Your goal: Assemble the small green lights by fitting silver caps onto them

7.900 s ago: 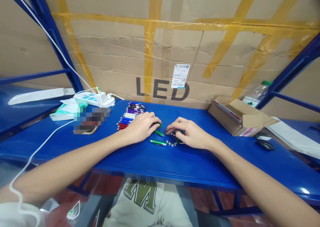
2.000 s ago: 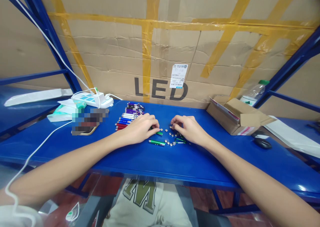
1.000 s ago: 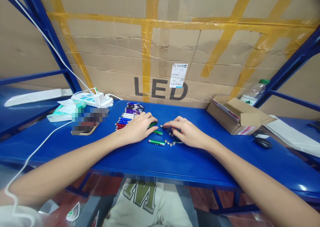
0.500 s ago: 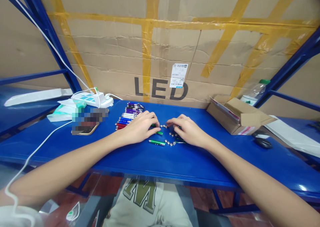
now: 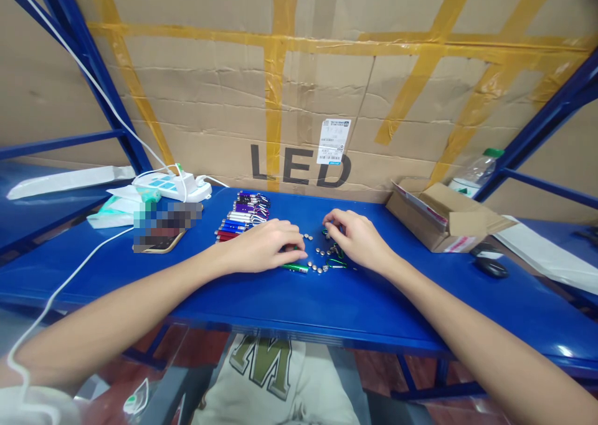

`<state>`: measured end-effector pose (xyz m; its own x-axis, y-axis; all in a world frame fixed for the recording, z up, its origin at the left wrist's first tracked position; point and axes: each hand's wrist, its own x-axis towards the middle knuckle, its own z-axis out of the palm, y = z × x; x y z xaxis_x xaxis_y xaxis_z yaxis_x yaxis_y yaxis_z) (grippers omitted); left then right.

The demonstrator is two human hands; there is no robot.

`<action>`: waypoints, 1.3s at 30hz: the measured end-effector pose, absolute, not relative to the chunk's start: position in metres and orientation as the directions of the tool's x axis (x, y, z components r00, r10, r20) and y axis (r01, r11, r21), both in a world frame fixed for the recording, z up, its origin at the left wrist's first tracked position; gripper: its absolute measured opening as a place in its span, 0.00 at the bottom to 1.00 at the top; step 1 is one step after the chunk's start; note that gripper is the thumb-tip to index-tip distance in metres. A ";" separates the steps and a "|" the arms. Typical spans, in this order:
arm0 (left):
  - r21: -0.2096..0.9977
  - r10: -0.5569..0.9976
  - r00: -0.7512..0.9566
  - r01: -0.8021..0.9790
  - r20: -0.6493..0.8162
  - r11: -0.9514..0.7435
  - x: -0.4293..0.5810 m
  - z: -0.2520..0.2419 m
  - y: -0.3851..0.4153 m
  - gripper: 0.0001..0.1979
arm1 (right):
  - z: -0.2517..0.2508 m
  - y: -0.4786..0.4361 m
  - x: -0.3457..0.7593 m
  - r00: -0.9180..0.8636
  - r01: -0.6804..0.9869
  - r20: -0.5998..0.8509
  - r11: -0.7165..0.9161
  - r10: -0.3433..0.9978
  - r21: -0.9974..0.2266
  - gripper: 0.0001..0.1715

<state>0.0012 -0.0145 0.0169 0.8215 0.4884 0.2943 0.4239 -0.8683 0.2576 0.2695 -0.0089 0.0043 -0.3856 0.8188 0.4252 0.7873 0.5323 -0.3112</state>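
Note:
My left hand (image 5: pixel 271 244) is palm down with curled fingers, pinching a green metal tube that the fingers mostly hide. Right under its fingertips a second green tube (image 5: pixel 296 268), like a small penlight body, lies on the table. My right hand (image 5: pixel 357 238) has its fingers bent together above the table. A bit of dark green shows at its fingertips, too small to name. Several silver button cells (image 5: pixel 313 267) lie between the hands. A green end piece with a clip (image 5: pixel 336 263) lies below my right hand.
A row of coloured penlights (image 5: pixel 238 222) with clips lies beyond my left wrist. Left on the blue table (image 5: pixel 289 306) are a phone (image 5: pixel 163 243) and a power strip (image 5: pixel 199 191). An open cardboard box (image 5: pixel 434 222), a mouse (image 5: pixel 491 268) and a bottle (image 5: pixel 481 171) stand right.
My left hand has moved slightly right and nearer me, over the green tubes. My right hand has drawn back to the right, uncovering the green end piece and more button cells.

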 end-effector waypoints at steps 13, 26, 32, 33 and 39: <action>0.239 0.506 0.815 0.451 0.282 -0.860 0.000 0.014 -0.011 0.12 | 0.007 -0.026 0.262 -0.678 0.588 0.252 0.715 0.691 -0.380 0.05; 0.531 0.767 0.441 0.554 0.466 -0.641 0.005 0.014 -0.007 0.10 | 0.009 -0.033 0.254 -0.697 0.551 0.178 0.677 0.695 -0.488 0.13; 0.564 0.776 0.444 0.534 0.448 -0.630 0.006 0.014 -0.009 0.09 | 0.008 -0.032 0.253 -0.733 0.520 0.168 0.702 0.659 -0.486 0.13; 0.564 0.779 0.443 0.538 0.444 -0.627 0.006 0.015 -0.009 0.09 | 0.008 -0.032 0.253 -0.733 0.519 0.169 0.702 0.659 -0.488 0.13; 0.575 0.795 0.425 0.548 0.434 -0.607 0.007 0.016 -0.010 0.10 | 0.010 -0.033 0.252 -0.725 0.526 0.133 0.668 0.675 -0.526 0.15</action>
<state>0.0066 -0.0100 0.0157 0.4250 0.7946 0.4336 0.5481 -0.6071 0.5753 0.2524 -0.0328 0.0102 -0.7253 0.6754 0.1330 0.5258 0.6683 -0.5262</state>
